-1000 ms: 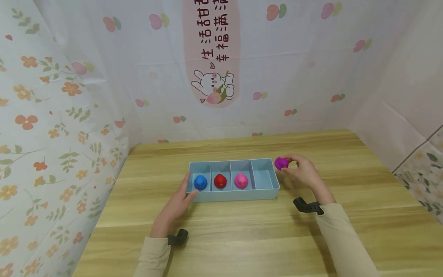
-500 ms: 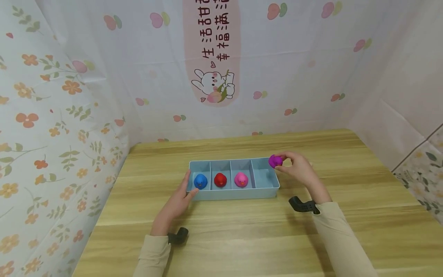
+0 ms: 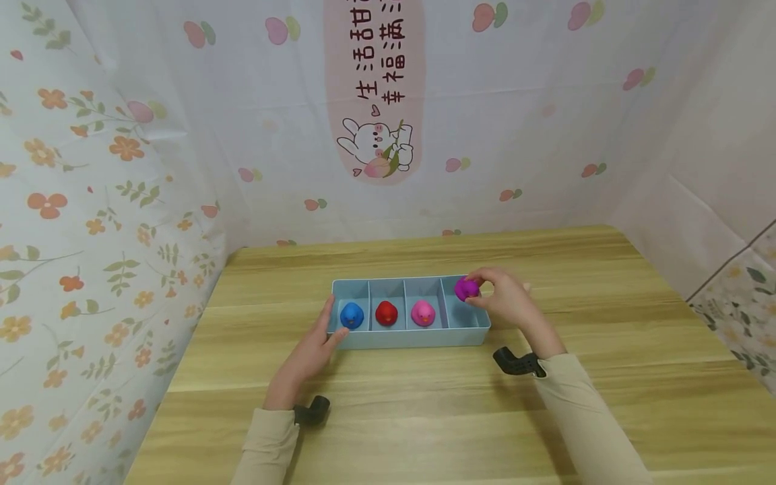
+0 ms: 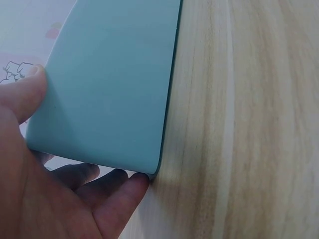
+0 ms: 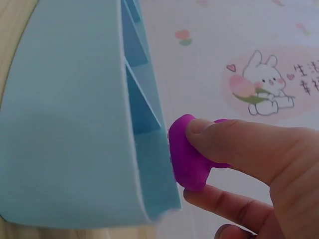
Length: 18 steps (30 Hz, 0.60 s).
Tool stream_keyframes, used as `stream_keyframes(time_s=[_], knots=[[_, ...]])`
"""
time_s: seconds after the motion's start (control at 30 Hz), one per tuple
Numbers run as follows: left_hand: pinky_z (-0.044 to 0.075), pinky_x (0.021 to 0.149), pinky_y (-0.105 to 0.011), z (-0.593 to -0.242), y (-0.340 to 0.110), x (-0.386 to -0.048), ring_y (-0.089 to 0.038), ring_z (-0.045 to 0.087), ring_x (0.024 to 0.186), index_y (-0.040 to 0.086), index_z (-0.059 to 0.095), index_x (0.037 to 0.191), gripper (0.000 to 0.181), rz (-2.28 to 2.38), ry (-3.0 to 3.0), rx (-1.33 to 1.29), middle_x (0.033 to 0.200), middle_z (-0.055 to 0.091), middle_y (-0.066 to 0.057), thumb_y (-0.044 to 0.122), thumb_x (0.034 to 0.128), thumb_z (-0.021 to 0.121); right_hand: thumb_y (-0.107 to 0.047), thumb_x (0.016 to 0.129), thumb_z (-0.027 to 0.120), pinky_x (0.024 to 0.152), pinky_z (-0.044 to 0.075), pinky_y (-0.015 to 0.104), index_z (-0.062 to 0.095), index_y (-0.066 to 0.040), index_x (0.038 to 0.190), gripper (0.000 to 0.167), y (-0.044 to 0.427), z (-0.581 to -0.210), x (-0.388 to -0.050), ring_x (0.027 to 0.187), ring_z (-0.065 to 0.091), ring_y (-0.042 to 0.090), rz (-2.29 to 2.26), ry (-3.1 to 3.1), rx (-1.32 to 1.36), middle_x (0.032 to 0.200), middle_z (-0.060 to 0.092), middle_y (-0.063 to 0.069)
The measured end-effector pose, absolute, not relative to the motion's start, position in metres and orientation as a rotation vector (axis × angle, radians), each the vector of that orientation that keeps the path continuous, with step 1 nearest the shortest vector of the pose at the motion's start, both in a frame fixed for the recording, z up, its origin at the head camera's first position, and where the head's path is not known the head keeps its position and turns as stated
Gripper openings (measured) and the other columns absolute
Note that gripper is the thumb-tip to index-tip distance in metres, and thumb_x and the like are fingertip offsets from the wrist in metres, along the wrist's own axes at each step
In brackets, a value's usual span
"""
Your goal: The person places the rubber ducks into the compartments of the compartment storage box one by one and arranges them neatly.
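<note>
A light blue box [image 3: 412, 339] with several compartments stands on the wooden table. My left hand [image 3: 310, 351] holds its left end, thumb at the front rim and fingers along the end wall; the left wrist view shows the hand [image 4: 55, 184] around that corner. A blue rubber duck [image 3: 351, 316], a red one [image 3: 386, 314] and a pink one [image 3: 423, 314] sit in the first compartments from the left. Between thumb and fingers, my right hand [image 3: 508, 301] pinches a purple rubber duck [image 5: 187, 154] above the rightmost compartment, which has no duck on its floor.
The wooden table [image 3: 400, 411] extends in front of the box and to both sides. Patterned white cloth [image 3: 533, 135] hangs behind it and on both sides. A black wrist mount [image 3: 518, 362] sits on each forearm.
My right hand has carried the purple duck leftward, from outside the box's right end to over the rightmost compartment. The left hand stays at the box's left end.
</note>
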<state>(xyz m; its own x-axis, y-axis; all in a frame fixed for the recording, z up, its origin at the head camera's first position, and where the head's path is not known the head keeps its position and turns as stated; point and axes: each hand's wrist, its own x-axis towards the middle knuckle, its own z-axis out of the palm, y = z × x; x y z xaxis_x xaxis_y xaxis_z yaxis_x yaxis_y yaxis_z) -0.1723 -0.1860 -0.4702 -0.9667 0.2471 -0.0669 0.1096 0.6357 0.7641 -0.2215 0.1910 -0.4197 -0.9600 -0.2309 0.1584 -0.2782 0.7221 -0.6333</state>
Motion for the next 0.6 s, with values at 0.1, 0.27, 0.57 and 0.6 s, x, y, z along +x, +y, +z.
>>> stream_keyframes(time_s=[0.1,0.27,0.57,0.6], knots=[[0.016,0.116,-0.053,-0.470,-0.186,-0.172,-0.038,0.016,0.145,0.017,-0.001,0.155,0.076,1.248,2.686,0.299,0.160,0.011,-0.016,0.033,0.0998,0.049,-0.018,0.077,0.080,0.091,0.019,0.067,0.068,-0.010,0.106,0.033,0.187,-0.421,-0.221,0.108,0.055,0.038,1.059,-2.874,0.410,0.102,0.066,0.010],[0.016,0.117,-0.052,-0.469,-0.186,-0.172,-0.036,0.015,0.146,0.015,0.000,0.155,0.076,1.257,2.677,0.309,0.160,0.010,-0.015,0.032,0.0999,0.049,-0.018,0.075,0.081,0.091,0.018,0.067,0.068,-0.012,0.103,0.031,0.183,-0.426,-0.221,0.107,0.053,0.037,1.002,-2.915,0.410,0.099,0.067,0.006],[0.016,0.117,-0.053,-0.471,-0.186,-0.172,-0.037,0.015,0.145,0.016,0.000,0.155,0.076,1.274,2.682,0.307,0.160,0.010,-0.016,0.032,0.0999,0.049,-0.020,0.069,0.085,0.072,0.021,0.049,0.070,-0.017,0.097,0.032,0.174,-0.433,-0.225,0.092,0.048,0.030,0.704,-2.978,0.473,0.096,0.070,0.001],[0.016,0.117,-0.053,-0.471,-0.186,-0.172,-0.037,0.015,0.145,0.016,0.000,0.155,0.075,1.277,2.682,0.308,0.160,0.011,-0.015,0.032,0.0999,0.049,-0.020,0.068,0.086,0.072,0.021,0.048,0.071,-0.017,0.097,0.033,0.174,-0.433,-0.225,0.090,0.048,0.029,0.679,-2.987,0.470,0.096,0.070,0.001]])
